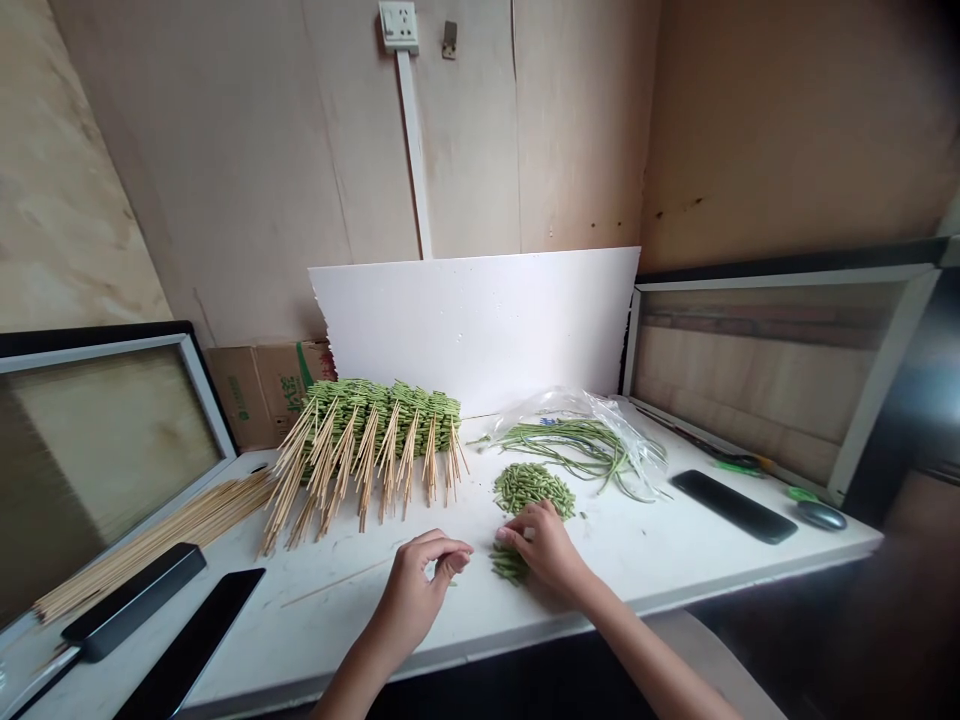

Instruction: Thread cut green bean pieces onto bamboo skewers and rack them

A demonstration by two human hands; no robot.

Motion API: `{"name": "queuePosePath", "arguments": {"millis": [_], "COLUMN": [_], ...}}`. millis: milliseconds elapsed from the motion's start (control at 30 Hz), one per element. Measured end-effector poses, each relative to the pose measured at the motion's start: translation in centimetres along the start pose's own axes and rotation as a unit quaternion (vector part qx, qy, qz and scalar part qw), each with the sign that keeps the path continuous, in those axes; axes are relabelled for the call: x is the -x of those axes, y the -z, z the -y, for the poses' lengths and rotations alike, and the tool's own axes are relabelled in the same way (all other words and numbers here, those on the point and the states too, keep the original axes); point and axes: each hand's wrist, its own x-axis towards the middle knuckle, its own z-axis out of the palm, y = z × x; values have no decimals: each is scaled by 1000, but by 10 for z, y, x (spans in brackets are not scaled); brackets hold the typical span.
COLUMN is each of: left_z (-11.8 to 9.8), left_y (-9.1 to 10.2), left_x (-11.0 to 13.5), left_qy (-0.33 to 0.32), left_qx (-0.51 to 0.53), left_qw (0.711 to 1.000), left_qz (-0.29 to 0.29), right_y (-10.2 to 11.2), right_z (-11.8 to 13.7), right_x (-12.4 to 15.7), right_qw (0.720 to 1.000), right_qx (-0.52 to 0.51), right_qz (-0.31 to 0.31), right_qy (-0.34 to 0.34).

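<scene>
My left hand (424,580) is above the front of the white table, thumb and forefinger pinched together. A thin wooden skewer (330,583) runs from the left into this hand, its other end hidden by the fingers. My right hand (546,545) is curled with fingertips down beside a small batch of cut green bean pieces (508,565); what its fingers hold is hidden. Just beyond lies a larger heap of cut bean pieces (529,487). Stacked at the back left are filled skewers of green beans (382,410), their bare stick ends toward me.
Long uncut beans (562,440) lie partly in a clear plastic bag (600,410). Loose skewers (165,530), a black power-bank-like block (135,600) and a phone (191,640) are at left. Another dark phone (735,505) and a mouse (821,515) are at right. A white board (480,330) stands behind.
</scene>
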Motion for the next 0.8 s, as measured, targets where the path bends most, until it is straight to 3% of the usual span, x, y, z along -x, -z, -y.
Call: {"name": "queuePosePath", "arguments": {"millis": [167,267,367,500,800], "left_z": [3,3,1,-1,-3], "left_y": [1,-1,-5,-7,2], "left_x": [0,1,1,2,0], "left_qy": [-19,-20,-8,-9,-53], "left_qx": [-16,-12,-14,-27,-139], "left_qw": [1000,1000,1000,999,988], "left_qz": [8,8,-17,-20,-39], "right_y": [7,15,21,21,32], "right_z": [8,28,52,70,66], "right_x": [-4,-2,6,12,10], "right_qw": [997,981,959,963,958], "right_qx": [-76,-189,-252,-240,-266], "right_qz": [-13,50,125,100,93], "right_qy": [-23,-14,41,76,53]}}
